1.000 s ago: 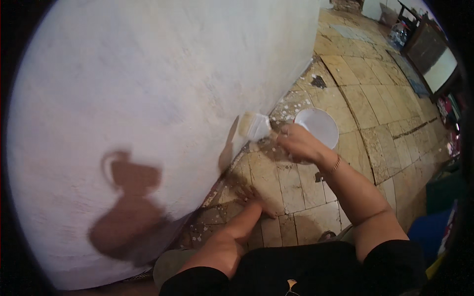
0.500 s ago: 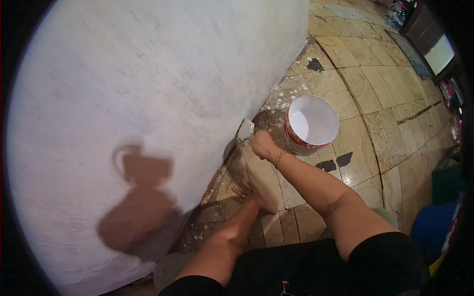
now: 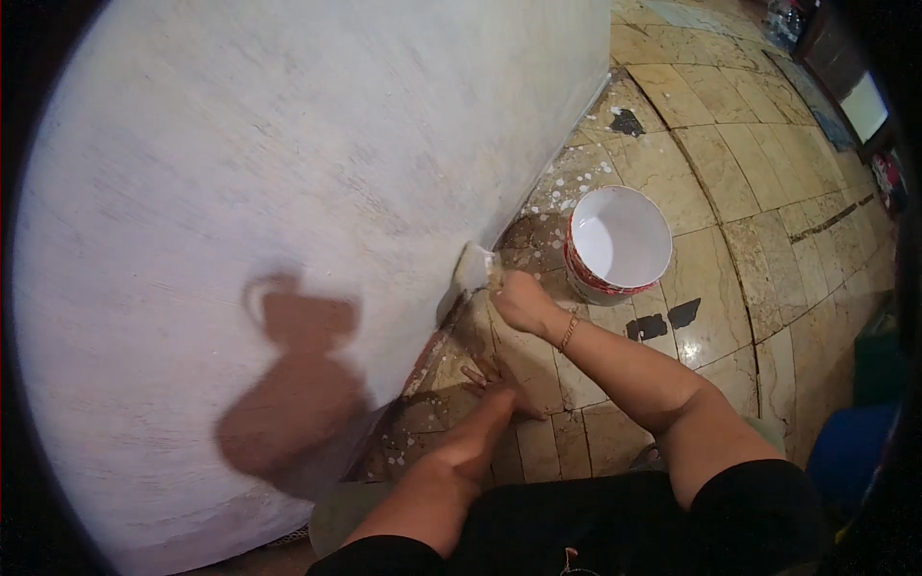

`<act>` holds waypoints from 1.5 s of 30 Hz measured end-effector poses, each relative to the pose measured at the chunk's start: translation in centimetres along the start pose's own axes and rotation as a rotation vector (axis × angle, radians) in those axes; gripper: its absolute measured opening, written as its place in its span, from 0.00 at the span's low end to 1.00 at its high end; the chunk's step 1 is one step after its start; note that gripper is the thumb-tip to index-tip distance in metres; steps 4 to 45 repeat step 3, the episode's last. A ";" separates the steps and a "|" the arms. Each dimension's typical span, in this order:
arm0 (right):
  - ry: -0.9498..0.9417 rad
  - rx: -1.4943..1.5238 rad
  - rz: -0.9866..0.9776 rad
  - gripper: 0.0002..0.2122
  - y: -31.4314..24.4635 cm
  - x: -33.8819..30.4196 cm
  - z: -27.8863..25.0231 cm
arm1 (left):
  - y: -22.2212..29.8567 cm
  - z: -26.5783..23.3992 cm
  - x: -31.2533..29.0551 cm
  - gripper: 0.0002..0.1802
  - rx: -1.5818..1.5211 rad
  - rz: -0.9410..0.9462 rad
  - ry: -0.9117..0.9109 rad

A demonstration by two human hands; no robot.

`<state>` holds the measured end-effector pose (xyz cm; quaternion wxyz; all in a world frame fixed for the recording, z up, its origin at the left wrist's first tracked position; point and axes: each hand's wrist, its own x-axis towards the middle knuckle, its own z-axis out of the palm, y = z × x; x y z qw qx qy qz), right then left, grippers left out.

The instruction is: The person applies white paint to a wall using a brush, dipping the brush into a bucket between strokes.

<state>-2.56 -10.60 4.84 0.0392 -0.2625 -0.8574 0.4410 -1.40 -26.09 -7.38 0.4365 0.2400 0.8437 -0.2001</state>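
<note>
My right hand (image 3: 525,303) is closed round a paintbrush (image 3: 474,267), whose white, paint-covered head presses against the foot of the wall. Its handle is mostly hidden in my fist. The wall (image 3: 384,115) is pale and streaky, with white paint over it. On the tiles close to the wall's base, my left hand (image 3: 506,388) rests flat with its fingers spread, holding nothing. Just right of the brush stands a round white bucket (image 3: 619,240) with red smears on its outside and white paint inside.
Beige tiles (image 3: 711,158) cover the floor, spotted with white drips along the wall. Dark patches (image 3: 646,327) show beside the bucket. At the right edge are a blue object (image 3: 850,451) and a dark green one (image 3: 874,360). Plastic bottles (image 3: 784,24) stand far back.
The brush and my right hand have moved slightly down along the wall's base. My left hand keeps its place on the floor. The whole view has shifted a little.
</note>
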 end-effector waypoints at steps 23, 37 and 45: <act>-0.107 0.114 -0.038 0.16 -3.7 -2.4 -2.5 | 0.1 -3.1 -3.0 0.86 0.010 -0.006 -0.119; -0.107 0.114 -0.038 0.16 -3.7 -2.4 -2.5 | 0.1 -3.1 -3.0 0.86 0.010 -0.006 -0.119; -0.107 0.114 -0.038 0.16 -3.7 -2.4 -2.5 | 0.1 -3.1 -3.0 0.86 0.010 -0.006 -0.119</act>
